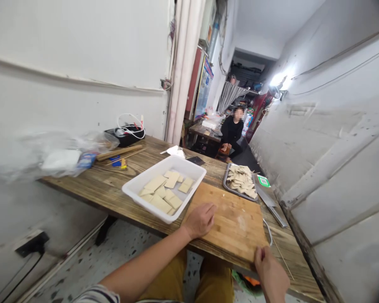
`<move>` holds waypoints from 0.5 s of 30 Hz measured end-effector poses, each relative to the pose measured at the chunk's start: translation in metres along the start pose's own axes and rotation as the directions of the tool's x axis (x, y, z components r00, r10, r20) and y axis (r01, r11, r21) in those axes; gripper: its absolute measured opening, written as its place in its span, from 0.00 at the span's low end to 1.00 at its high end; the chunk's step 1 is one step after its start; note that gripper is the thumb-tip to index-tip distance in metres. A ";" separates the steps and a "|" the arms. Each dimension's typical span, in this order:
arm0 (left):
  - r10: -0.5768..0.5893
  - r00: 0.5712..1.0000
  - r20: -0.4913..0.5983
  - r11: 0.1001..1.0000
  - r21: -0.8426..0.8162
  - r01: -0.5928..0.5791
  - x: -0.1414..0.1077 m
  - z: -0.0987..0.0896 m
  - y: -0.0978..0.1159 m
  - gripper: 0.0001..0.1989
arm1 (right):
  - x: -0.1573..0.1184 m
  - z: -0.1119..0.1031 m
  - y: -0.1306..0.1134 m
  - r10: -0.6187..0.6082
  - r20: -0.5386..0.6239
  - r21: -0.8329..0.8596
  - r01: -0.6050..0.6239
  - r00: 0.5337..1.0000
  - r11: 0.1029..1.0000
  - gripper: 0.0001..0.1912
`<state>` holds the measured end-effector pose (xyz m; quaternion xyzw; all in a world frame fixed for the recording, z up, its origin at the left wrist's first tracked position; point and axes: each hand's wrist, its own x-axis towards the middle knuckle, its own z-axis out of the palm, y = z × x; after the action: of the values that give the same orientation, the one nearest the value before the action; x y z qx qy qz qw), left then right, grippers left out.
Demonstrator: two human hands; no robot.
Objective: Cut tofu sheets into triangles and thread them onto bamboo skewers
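The rectangular light-brown wooden cutting board (232, 210) lies flat at the near edge of the brown wood-grained worktop (126, 193), set at a slant. Its surface is smooth and honey-coloured, with darker grain streaks, a whitish smear right of the middle and a few pale crumbs, one near the far edge.

The bare left hand (201, 220) rests on the board's near left part, its fingers curled into a loose fist with nothing visible in them. The bare right hand (270, 269) is at the board's near right corner, its fingers bent in against it; whether they grip the corner, I cannot tell.

Just left of the board stands a white rectangular plastic tub (164, 187) holding flat, pale yellow rectangular pieces (158, 195), some overlapping. Just beyond the board's far edge, toward the right, is a grey metal tray (225, 185) heaped with similar pale pieces (241, 181), thin sticks poking out. Right of the board lie a broad-bladed metal knife (271, 206) and a thin wooden stick (283, 259); a curved grey metal piece (268, 232) shows beside its right edge. Well beyond the board, a person in black (232, 130) sits.
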<state>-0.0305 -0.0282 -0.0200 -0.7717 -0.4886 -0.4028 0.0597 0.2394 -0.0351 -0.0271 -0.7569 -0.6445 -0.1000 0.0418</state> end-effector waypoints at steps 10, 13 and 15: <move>0.098 0.995 -0.020 0.995 0.023 -0.098 -0.005 0.005 -0.002 0.24 | 0.005 0.009 0.005 -0.036 0.001 0.024 0.036 0.999 0.999 0.14; 0.091 0.996 -0.007 0.995 0.033 -0.090 -0.006 0.008 -0.004 0.24 | 0.007 0.013 0.007 -0.051 0.017 0.039 0.050 0.999 0.998 0.13; 0.095 0.995 0.014 0.994 0.043 -0.096 -0.004 0.009 -0.005 0.25 | 0.009 0.015 0.010 -0.070 0.005 0.048 0.070 0.997 0.996 0.13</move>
<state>-0.0301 -0.0246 -0.0299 -0.7951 -0.4601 -0.3841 0.0926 0.2517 -0.0250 -0.0396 -0.7329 -0.6730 -0.0835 0.0539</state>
